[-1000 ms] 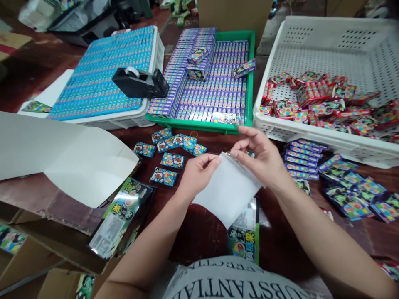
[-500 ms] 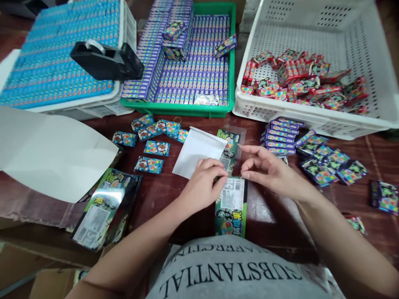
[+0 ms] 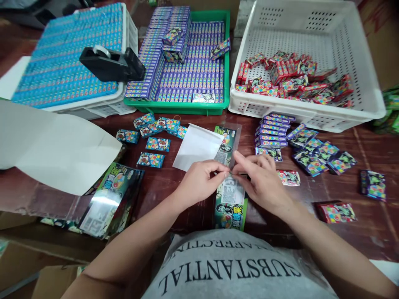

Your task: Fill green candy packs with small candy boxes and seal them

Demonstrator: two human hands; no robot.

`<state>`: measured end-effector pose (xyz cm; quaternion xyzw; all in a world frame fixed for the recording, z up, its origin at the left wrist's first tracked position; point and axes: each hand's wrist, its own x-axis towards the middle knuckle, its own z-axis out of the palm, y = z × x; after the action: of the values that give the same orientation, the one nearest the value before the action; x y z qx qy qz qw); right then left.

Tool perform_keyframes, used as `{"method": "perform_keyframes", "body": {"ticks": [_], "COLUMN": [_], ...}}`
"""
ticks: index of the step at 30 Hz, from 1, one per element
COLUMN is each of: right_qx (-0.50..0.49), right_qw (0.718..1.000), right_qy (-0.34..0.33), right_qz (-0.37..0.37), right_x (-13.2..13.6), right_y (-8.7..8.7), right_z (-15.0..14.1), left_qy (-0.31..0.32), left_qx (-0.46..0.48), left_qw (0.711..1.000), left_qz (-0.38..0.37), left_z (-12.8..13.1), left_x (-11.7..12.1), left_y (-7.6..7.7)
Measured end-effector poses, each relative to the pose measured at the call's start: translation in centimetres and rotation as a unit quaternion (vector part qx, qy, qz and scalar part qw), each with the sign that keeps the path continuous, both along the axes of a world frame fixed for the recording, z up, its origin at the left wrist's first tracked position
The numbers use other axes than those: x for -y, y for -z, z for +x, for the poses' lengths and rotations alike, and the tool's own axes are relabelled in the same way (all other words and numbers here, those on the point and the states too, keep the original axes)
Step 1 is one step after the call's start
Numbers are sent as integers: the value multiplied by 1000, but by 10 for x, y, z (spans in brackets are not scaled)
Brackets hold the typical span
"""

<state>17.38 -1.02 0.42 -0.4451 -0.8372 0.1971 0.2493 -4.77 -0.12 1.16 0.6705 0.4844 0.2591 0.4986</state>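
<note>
My left hand (image 3: 201, 181) and my right hand (image 3: 260, 182) meet fingertip to fingertip over a green printed bag (image 3: 230, 202) lying on the dark table near my body. Both hands pinch at the bag's top edge, fingers pressed together. Just beyond them lies a white paper sheet (image 3: 197, 146) and a second clear printed bag (image 3: 227, 141). Small blue candy boxes (image 3: 156, 144) lie loose to the left of the sheet, and purple candy boxes (image 3: 270, 131) are stacked to the right.
At the back stand a white tray of blue boxes (image 3: 67, 62) with a black tape dispenser (image 3: 110, 64), a green tray (image 3: 226, 62) of purple boxes and a white basket (image 3: 358, 50) of red boxes. A large white card (image 3: 59, 145) and more bags (image 3: 109, 199) lie left.
The white sheet went from my hands to the table. Both hands dropped to the green bag and closed together on its top edge; my right hand moved left to meet my left.
</note>
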Motion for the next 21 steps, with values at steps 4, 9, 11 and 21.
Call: {"method": "perform_keyframes", "body": {"ticks": [4,9,11,21], "right_qx": [-9,-149,-239,-426], "right_qw": [999,980,955,835], "right_qy": [26,62,147,341], "right_qz": [-28,-114,-96,-63], "right_x": [9,28,47,71], "right_y": [9,22,24,25], "right_z": [-4,13,25,37], "left_qy": [22,-14,-117,-134], "left_qx": [46,116,152,213], "left_qw": [998,987,976,961], "left_qz": [-38,-112,-105,-110], "left_z": [1,-8,-17,2], "left_x": [2,-10,-15,55], "left_y": [10,29,28,32]}}
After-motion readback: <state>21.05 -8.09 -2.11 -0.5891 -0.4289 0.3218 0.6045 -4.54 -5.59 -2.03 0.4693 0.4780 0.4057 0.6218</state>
